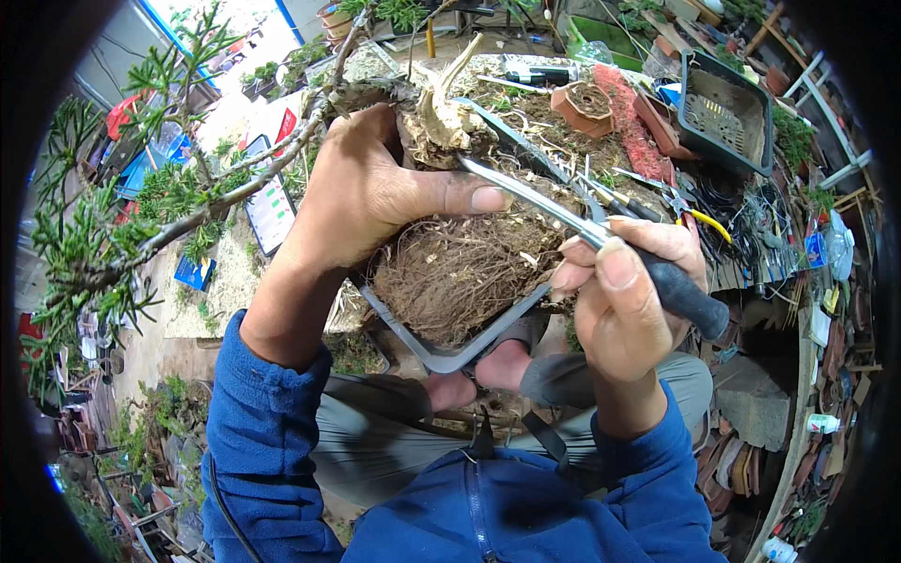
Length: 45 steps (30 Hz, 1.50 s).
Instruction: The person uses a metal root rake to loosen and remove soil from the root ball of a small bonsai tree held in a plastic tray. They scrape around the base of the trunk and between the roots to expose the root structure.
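Observation:
A small conifer with a pale, bark-stripped piece of trunk (441, 122) stands before me, its leafy branch (197, 211) reaching out to the left. My left hand (361, 188) is closed around the trunk, with its thumb stretched along the base below the bare wood. Between the fingers of my right hand (629, 291) is a carving chisel with a black handle and a slim metal shaft (540, 202). Its tip meets or nearly meets the lower edge of the pale wood, by my left thumb. Beneath, a matted root ball (450, 281) sits in a dark grey square pot (441, 359).
Beyond the chisel lie a saw (516, 136), a broken terracotta pot (582, 108) and yellow-handled pliers (710, 225). A black plastic basket (718, 113) stands at the back right. Left of my forearm is a phone-like screen (270, 211). My feet (502, 364) are just below the pot.

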### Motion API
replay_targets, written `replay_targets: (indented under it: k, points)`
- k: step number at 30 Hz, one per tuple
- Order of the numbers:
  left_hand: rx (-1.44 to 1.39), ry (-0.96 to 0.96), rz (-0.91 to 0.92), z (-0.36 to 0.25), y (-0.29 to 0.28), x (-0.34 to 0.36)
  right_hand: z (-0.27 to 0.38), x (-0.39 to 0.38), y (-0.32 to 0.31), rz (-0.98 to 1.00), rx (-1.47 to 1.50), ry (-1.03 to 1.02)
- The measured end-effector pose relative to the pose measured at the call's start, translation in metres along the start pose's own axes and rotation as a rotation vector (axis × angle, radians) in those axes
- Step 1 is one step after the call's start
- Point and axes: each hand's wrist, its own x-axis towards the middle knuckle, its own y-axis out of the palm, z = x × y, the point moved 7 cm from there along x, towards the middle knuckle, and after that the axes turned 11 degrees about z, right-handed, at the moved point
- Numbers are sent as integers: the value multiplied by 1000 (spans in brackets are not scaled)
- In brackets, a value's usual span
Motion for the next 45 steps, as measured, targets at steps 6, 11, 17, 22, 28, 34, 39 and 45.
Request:
replay_targets:
  k: [6, 11, 17, 22, 28, 34, 39, 45]
  points:
    - [-69, 0, 22, -7, 4, -1, -10, -4, -6, -141, 244, 28]
    - [-76, -26, 37, -7, 4, 0, -11, -4, -2, -62, 193, 79]
    - [-24, -25, 46, -9, 4, 1, -8, -9, -4, -135, 128, 16]
    - [-99, -38, 43, -6, 5, -1, -7, -12, -8, -194, 179, 21]
    - [-65, -59, 36, -6, 5, -2, -11, -8, 2, -151, 158, 144]
    - [-20, -62, 39, -7, 5, 0, -26, -11, -27, -450, 249, 167]
    - [150, -36, -76, -6, 2, -2, 4, 3, -11, -8, 133, -26]
    - [437, 1, -303, -15, 3, -9, 45, 31, 5, 286, -298, -15]
